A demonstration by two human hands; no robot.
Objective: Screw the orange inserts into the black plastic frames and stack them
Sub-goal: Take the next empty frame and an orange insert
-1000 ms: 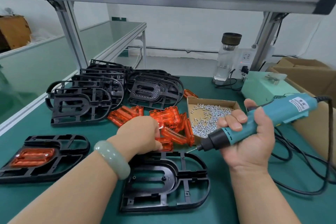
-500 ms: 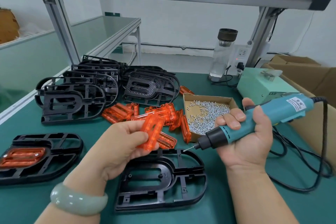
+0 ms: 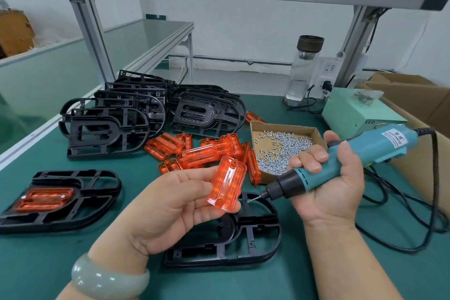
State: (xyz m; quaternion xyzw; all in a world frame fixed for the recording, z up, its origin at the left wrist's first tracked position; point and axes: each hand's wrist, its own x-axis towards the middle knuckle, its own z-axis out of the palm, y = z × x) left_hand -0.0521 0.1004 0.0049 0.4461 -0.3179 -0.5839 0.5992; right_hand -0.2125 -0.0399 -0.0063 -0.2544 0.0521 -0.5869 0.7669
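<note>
Near black frame (image 3: 214,260) half hidden behind the left hand (image 3: 170,207)

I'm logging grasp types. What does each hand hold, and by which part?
The left hand holds an orange insert by its lower part, between thumb and fingers. The right hand grips the electric screwdriver around its teal body, behind the black nose.

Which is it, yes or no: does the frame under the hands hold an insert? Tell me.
No: the left hand holds the orange insert above the near black frame, whose visible opening shows none.
</note>
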